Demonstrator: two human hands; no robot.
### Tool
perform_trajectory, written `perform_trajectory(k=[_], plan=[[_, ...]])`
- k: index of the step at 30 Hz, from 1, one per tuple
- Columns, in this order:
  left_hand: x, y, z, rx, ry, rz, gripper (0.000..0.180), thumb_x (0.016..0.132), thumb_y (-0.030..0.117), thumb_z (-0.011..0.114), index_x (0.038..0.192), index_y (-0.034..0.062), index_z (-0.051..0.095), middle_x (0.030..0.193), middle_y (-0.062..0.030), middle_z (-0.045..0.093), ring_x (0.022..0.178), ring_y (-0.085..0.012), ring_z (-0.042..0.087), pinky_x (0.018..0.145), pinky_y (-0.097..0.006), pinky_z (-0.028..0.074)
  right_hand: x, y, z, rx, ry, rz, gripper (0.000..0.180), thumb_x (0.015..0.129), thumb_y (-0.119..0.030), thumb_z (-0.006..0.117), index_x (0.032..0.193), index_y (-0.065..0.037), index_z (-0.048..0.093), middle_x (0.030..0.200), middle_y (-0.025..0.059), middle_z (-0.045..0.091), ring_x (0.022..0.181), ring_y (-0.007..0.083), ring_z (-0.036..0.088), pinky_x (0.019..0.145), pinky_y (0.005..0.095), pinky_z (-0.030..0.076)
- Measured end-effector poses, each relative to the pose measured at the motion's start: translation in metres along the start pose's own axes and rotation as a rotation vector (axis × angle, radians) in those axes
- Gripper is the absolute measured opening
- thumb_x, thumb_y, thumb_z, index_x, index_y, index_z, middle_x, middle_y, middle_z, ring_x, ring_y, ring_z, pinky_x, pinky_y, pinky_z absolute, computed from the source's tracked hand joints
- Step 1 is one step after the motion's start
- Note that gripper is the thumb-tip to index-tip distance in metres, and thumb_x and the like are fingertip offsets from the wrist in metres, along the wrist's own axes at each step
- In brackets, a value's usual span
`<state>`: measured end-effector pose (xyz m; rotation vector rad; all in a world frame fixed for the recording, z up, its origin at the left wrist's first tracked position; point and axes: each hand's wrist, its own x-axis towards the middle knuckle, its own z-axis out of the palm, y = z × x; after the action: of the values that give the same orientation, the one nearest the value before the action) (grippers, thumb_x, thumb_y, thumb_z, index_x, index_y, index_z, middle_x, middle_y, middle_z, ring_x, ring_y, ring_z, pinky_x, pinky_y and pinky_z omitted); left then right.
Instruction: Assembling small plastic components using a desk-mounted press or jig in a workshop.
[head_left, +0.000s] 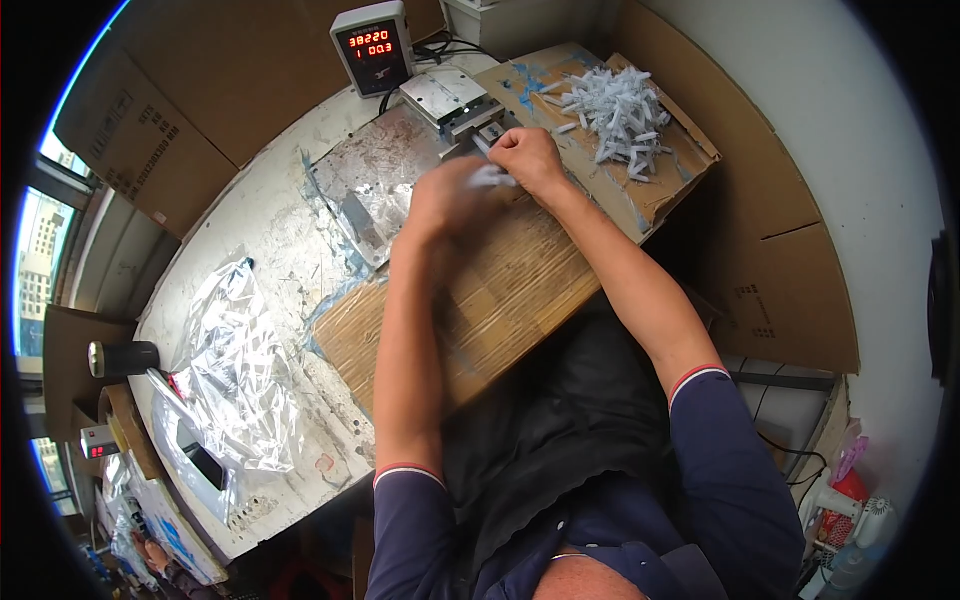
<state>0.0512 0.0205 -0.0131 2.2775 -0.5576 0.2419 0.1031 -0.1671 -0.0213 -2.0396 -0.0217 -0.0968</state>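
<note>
At the small metal bench device (445, 100), my right hand (530, 160) is closed in a pinch, with a slim translucent plastic piece (482, 145) at its fingertips, close to the device's front. Just left of it, my left hand (445, 198) is smeared by motion. Several whitish plastic pieces (490, 178) show blurred at its fingers, which appear curled around them. To the right, a heap of similar translucent pieces (615, 110) lies on a flattened cardboard sheet (590, 175). Both forearms pass over a brown board (520, 290) at the table's near edge.
A counter box with a red lit display (371, 48) stands behind the device. Crumpled clear plastic film (240, 360) covers part of the worn white table (270, 240) at left, with a dark cylinder (124, 359) beyond it. Cardboard walls (190, 80) enclose the back.
</note>
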Motion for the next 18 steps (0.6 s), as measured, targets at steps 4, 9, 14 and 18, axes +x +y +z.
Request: perform_trajectory(k=[4,9,14,18], plan=[[0.0,-0.006,-0.026,-0.531,0.163,-0.276,0.018,0.1,0.019,0.068,0.112,0.0061,0.071,0.088,0.0025,0.062,0.075,-0.0071,0.053,0.067,-0.025,0.044,-0.001,0.004,-0.002,0.039,0.016,-0.004,0.02,0.076,-0.026,0.075,0.078,-0.006,0.077,0.074,0.0081,0.075,0.068,0.0195,0.07,0.068,0.0328,0.055],[-0.001,-0.011,-0.031,-0.97,0.434,-0.523,0.017,0.103,0.024,0.063,0.101,0.0074,0.067,0.079,0.0053,0.054,0.067,-0.0046,0.042,0.061,-0.025,0.038,-0.009,0.002,-0.003,0.124,0.031,-0.003,0.02,0.078,-0.024,0.074,0.079,-0.005,0.076,0.073,0.006,0.074,0.067,0.0156,0.069,0.067,0.031,0.054],[0.004,-0.026,-0.014,-0.82,0.442,-0.458,0.019,0.104,0.027,0.062,0.102,0.0081,0.064,0.077,0.0048,0.054,0.062,-0.0061,0.043,0.055,-0.026,0.036,-0.019,-0.001,-0.005,0.268,0.026,-0.02,0.015,0.081,-0.017,0.074,0.082,-0.001,0.073,0.071,0.0035,0.071,0.063,0.0106,0.064,0.06,0.0282,0.051],[0.005,-0.009,-0.005,-0.276,0.498,-0.351,0.028,0.099,0.031,0.065,0.1,0.0033,0.062,0.078,-0.0127,0.064,0.068,-0.0222,0.059,0.067,-0.037,0.048,-0.03,-0.002,-0.016,0.461,0.02,0.011,0.013,0.086,-0.012,0.073,0.084,0.001,0.071,0.071,0.0009,0.068,0.059,0.0071,0.059,0.054,0.0256,0.047]])
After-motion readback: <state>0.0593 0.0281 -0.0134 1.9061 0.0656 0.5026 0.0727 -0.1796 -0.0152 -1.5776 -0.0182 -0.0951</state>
